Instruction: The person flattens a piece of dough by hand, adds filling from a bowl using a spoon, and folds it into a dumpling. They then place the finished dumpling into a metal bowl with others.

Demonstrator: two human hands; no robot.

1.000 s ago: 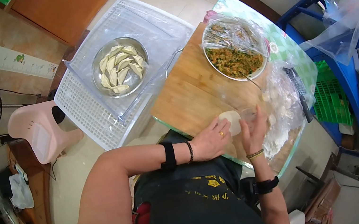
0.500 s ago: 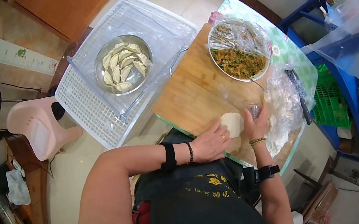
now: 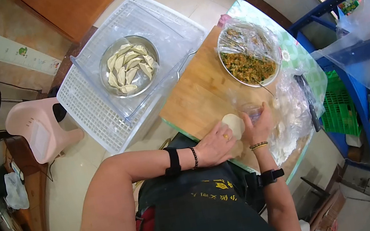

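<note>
Between your hands, on the board (image 3: 192, 99), the round wrapper (image 3: 234, 125) touches your left fingers (image 3: 222, 130), their pinch unclear; your right fingers (image 3: 266, 116) clasp a clear cylinder (image 3: 252, 112).

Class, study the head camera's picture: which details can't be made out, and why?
All in the head view:
- Dough disc: the edge under the left hand is hidden.
- Clear container: contents too blurred; the right hand covers part.
- Far side of the filling: obscured by crinkled plastic film.
- Wall chart: markings too small to read.
</note>
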